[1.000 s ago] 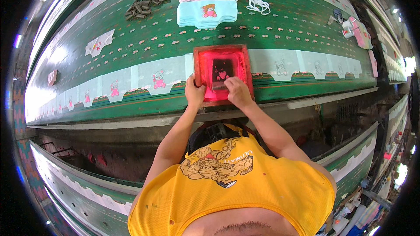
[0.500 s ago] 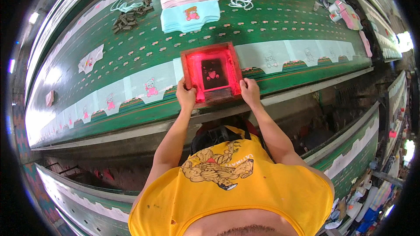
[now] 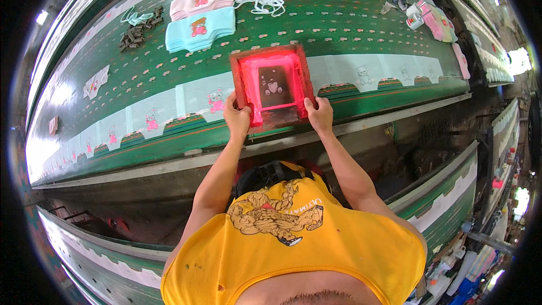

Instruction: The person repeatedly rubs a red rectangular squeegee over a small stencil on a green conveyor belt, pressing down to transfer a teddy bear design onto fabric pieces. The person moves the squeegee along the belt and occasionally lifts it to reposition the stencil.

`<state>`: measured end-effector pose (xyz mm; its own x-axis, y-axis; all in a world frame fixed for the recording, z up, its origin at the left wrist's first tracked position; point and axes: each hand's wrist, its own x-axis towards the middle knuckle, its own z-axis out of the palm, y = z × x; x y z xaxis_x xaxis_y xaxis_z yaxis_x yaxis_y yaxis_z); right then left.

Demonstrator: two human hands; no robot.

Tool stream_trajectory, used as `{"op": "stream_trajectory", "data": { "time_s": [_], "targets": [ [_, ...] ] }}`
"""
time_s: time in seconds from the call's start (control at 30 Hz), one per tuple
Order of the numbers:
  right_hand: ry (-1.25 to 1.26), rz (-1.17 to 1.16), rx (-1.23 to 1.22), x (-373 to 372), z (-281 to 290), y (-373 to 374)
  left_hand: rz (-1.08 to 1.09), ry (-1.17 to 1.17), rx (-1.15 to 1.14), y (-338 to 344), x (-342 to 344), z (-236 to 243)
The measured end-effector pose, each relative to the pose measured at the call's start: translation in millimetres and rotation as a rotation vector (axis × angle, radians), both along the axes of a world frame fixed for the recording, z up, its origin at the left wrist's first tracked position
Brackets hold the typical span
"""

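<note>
- Head view: the red frame (image 3: 276, 86) sits on or above the green table's (image 3: 339, 8) near side.
- Left hand (image 3: 237, 116) and right hand (image 3: 320, 115): fingers clamped on opposite side bars (image 3: 306, 73).
- Probably stiff, light (mesh (image 3: 278, 100) likely fragile); those bars seem the best hold.

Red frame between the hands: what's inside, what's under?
Inside the red frame, a pink-stained surface surrounds a dark panel with pink shapes; a dark strip lies along the near side. Left hand and right hand grip its sides. Whatever is directly beneath is covered.
</note>
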<state>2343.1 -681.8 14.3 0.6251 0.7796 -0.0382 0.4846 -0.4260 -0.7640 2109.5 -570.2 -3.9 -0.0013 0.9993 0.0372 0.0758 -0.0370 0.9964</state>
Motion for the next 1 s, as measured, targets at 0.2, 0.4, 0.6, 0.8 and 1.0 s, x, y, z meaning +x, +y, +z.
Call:
{"op": "stream_trajectory", "data": {
  "time_s": [0.2,0.4,0.6,0.8,1.0],
  "targets": [
    [-0.06,0.021,-0.055,85,-19,-24,0.008,0.042,-0.04,-25,80,-19],
    [0.018,0.113,-0.07,108,-32,-32,0.014,0.171,-0.071,-25,95,-26],
    [0.08,0.155,-0.088,118,-35,-34,0.014,0.26,-0.073,-27,98,-20],
    [-0.241,0.321,0.232,113,-19,-37,0.002,0.335,-0.083,-22,90,-39],
    [-0.346,0.828,0.238,73,9,-37,-0.022,0.311,-0.134,-23,94,-23]
  ]
}}
